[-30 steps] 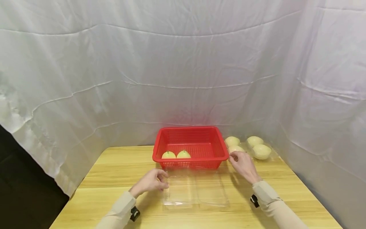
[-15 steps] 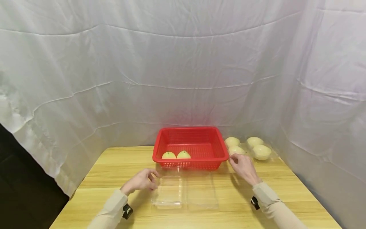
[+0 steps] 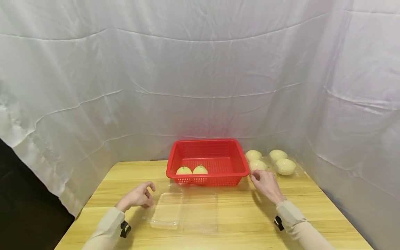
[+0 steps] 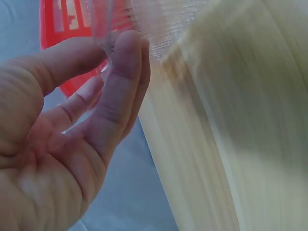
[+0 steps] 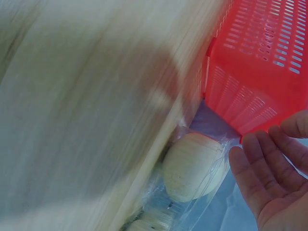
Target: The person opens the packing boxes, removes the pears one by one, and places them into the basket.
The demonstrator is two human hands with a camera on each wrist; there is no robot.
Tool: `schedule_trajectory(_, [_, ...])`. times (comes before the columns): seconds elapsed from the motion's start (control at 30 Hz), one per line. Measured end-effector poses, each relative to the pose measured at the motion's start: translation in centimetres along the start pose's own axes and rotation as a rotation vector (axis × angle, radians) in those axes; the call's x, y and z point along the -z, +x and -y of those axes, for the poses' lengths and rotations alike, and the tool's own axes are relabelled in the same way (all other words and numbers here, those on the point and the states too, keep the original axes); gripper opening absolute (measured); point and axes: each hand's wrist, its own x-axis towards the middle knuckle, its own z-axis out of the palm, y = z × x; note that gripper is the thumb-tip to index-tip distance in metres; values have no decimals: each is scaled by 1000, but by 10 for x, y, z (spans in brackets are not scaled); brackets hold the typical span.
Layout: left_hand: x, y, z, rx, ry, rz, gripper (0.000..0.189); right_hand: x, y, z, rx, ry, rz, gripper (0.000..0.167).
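A clear plastic clamshell container [image 3: 168, 208] lies opened out on the near part of the table, its lid half to the right. My left hand [image 3: 139, 196] pinches the container's left edge; in the left wrist view the thin plastic [image 4: 102, 29] stands between thumb and fingertips. My right hand [image 3: 267, 184] is at the front right corner of a red basket [image 3: 207, 180], fingers loosely extended by its rim in the right wrist view. Whether they touch the rim is hard to tell. Two pale yellow pears [image 3: 200, 169] sit inside the basket at the front.
Right of the basket, clear packs hold several pale fruits, among them a rear fruit [image 3: 277, 155] and a nearer fruit [image 3: 285, 166]. Grey-white curtains [image 3: 200, 86] close in the wooden table [image 3: 250, 229] behind and at the sides.
My left hand has drawn the clear container leftward across the table. My right hand has stayed by the basket's corner, and the basket and pears have not moved.
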Motion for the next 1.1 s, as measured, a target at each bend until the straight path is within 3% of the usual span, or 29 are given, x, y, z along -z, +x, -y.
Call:
schedule_trajectory(0.33, [36, -18, 19, 59, 107, -146, 41, -2, 0, -2, 9, -13, -17, 11])
schedule_trajectory(0.63, [63, -33, 40, 139, 225, -229, 35, -5, -1, -3, 8, -15, -6, 8])
schedule_trajectory(0.9, [87, -47, 51, 265, 581, -379, 26, -5, -2, -2, 0, -2, 3, 10])
schedule_trajectory(1.0, [92, -49, 56, 301, 582, -440, 21, -6, -2, -2, -7, -7, 1, 8])
schedule_trajectory(1.1, [93, -45, 61, 295, 548, -499, 26, -6, -2, -3, -8, -5, -1, 8])
